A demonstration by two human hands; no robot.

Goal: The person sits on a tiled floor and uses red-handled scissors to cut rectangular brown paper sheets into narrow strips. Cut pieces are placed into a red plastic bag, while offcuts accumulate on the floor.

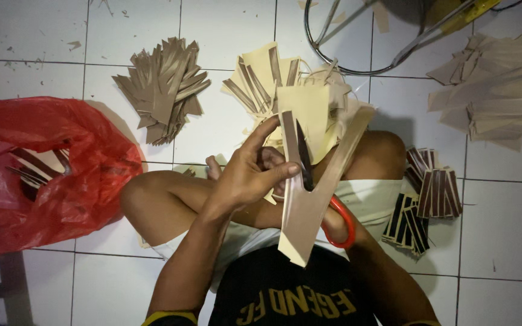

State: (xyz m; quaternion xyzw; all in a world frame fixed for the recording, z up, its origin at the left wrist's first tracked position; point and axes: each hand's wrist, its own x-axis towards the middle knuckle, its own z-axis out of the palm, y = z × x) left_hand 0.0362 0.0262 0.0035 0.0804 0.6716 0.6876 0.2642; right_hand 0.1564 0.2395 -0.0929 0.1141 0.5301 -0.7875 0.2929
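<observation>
Scissors (305,158) with red handles (344,222) are worked by the mostly hidden right hand (333,224). Cardboard strip (309,187) is pinched upright by the left hand (250,175), its long axis running near to far along the blades.

bag (61,175) left, strip stack (424,205) right

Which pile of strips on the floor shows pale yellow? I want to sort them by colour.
The middle pile, just beyond the left hand. The left pile and the far right pile are plain brown.
</observation>
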